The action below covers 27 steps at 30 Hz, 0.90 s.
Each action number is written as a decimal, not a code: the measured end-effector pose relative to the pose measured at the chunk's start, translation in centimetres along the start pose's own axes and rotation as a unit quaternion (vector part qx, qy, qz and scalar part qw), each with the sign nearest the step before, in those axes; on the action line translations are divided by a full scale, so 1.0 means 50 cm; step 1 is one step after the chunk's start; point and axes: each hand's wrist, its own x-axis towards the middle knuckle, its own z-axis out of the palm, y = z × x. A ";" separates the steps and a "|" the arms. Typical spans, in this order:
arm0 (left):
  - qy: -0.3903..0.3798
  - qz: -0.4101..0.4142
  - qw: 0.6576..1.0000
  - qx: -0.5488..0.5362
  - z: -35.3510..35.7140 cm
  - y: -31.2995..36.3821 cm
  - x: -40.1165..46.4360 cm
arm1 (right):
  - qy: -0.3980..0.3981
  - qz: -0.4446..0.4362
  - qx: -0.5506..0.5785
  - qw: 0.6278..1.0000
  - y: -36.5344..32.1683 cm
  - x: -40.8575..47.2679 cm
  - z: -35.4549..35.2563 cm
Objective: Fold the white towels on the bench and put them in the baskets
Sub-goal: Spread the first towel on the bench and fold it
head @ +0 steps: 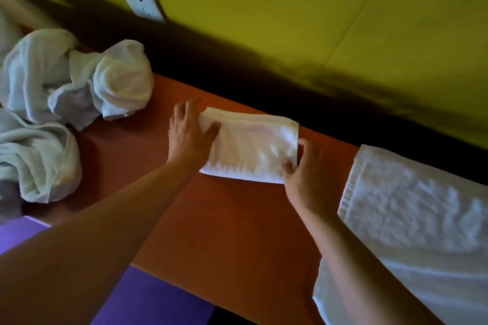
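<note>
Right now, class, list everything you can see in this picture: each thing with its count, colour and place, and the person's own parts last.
Folded towel: one, white, middle of the bench, between both hands.
Crumpled towels: a pile, exact count unclear, white, left end of the bench.
Spread towel: one, white, right end of the bench, hanging over the front edge.
Bench: one, orange-brown top, along the wall.
Wall: one, yellow-green, behind the bench.
Socket: one, white, on the wall, upper left.
Purple surface: one, below the bench's front edge.
Baskets: none in view.
Left hand: one, on the folded towel's left end.
Right hand: one, pinching its right near corner.
</note>
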 end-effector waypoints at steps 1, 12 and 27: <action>0.027 0.056 0.997 0.048 0.000 -0.001 -0.025 | 0.027 -0.050 -0.041 0.998 -0.003 -0.009 0.002; -0.020 0.059 0.997 -0.039 0.024 -0.063 -0.153 | 0.008 -0.116 -0.040 0.992 0.009 -0.054 0.026; 0.005 -0.041 0.996 -0.084 0.032 -0.032 -0.023 | 0.024 0.057 0.146 0.987 0.001 0.037 0.032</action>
